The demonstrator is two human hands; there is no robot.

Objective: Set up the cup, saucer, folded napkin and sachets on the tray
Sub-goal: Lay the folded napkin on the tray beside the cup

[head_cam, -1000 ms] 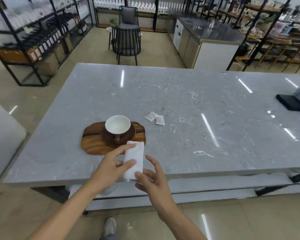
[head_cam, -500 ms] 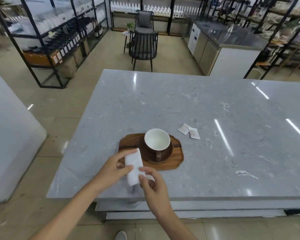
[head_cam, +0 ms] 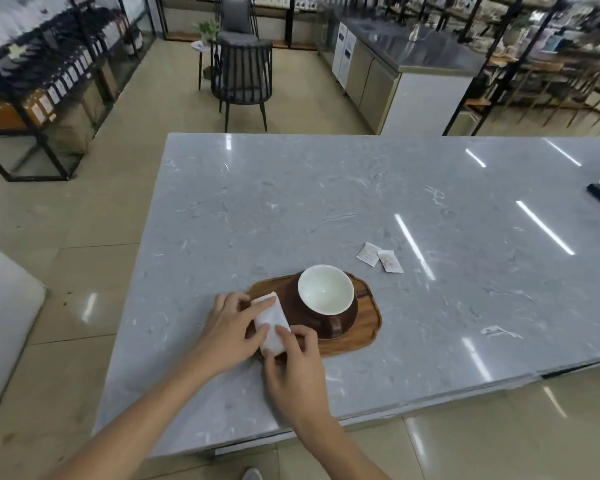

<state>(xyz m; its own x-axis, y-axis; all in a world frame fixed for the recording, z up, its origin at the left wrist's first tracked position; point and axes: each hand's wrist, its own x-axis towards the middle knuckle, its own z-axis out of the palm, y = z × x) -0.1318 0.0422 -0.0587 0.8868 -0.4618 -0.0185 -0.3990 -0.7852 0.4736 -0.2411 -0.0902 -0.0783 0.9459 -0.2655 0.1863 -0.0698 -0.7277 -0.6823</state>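
**Inspector:** Head view. Folded napkin (head_cam: pixel 271 322) lies on the wooden tray (head_cam: pixel 368 327), just left of the saucer (head_cam: pixel 347 318) bearing the cup (head_cam: pixel 325 289). Sachets (head_cam: pixel 380 257) are off the tray, on the desk (head_cam: pixel 291 202) beyond the cup.

**Clerk:** Grip?

**Inspector:** Left hand (head_cam: pixel 231 329) and right hand (head_cam: pixel 297 365) both pinch the napkin with curled fingers.

**Clerk:** Risk?

**Inspector:** Likely the fold opening on release, or a knuckle nudging the saucer.

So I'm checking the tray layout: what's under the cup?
The cup sits on a dark brown saucer, which rests on the wooden tray. The saucer's middle and the tray beneath it are covered, so I cannot see them.
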